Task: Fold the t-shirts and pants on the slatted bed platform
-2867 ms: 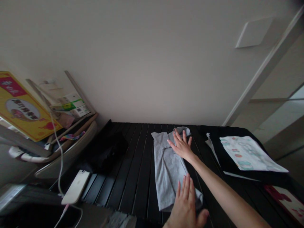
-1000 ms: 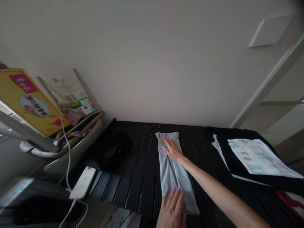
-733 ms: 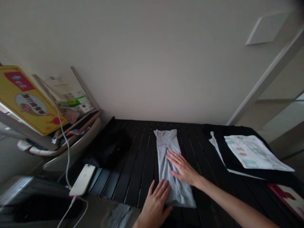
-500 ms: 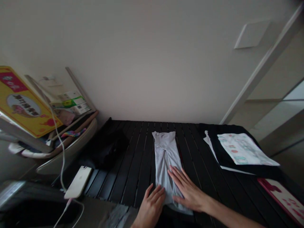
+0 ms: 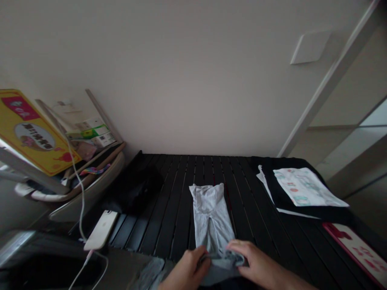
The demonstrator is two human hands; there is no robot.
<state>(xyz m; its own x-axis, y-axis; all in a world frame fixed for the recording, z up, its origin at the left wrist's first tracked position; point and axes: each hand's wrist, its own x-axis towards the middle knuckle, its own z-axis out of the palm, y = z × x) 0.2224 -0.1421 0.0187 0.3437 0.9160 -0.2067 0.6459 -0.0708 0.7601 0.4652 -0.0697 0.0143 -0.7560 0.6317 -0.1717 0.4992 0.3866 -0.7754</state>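
A narrow, light grey garment [image 5: 208, 213] lies lengthwise on the black slatted table [image 5: 172, 201]. Its far end is flat, with a curved seam and creases down the middle. My left hand [image 5: 192, 266] pinches the near end on its left side. On the other side of that end, my right hand [image 5: 252, 259] has its fingers curled round the cloth. Between the two hands the fabric is lifted and bunched, and its underside shows a darker grey. The fingertips are partly hidden by the cloth.
On the right are a dark folded cloth pile with a white printed cloth [image 5: 308, 187] on top and a red-cased phone [image 5: 356, 253]. A white phone [image 5: 101, 229] on a charging cable lies at left, near a black bag [image 5: 133, 193] and a yellow box [image 5: 33, 133].
Both hands went from lying flat on the garment to gripping its near end. The garment has slid toward me and its near end is now raised and bunched.
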